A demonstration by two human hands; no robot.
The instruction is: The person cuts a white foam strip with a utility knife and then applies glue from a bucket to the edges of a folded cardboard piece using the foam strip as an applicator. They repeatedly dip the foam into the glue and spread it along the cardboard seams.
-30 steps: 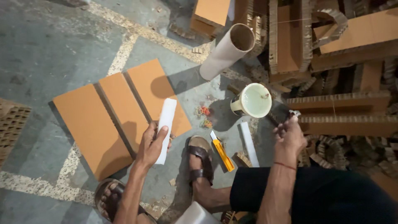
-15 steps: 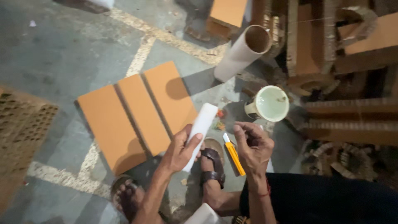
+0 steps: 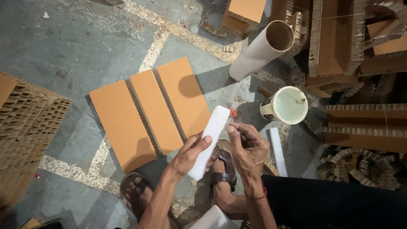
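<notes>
Both hands now meet on the white strip [image 3: 210, 140], left hand [image 3: 191, 154] gripping it, right hand [image 3: 247, 148] pinching, above grey concrete floor [image 3: 63, 51].

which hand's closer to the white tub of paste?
Right. The right hand sits just below-left of the white tub, fingers at the white strip. The left hand grips the strip's lower part, farther left of the tub.

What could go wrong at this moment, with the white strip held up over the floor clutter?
The white strip is pinched only at its edges by the left hand and right hand, so it might slip or bend. The open glue pot stands close beside the right hand and could be knocked. Feet in open sandals sit directly below, exposed to anything dropped.
</notes>
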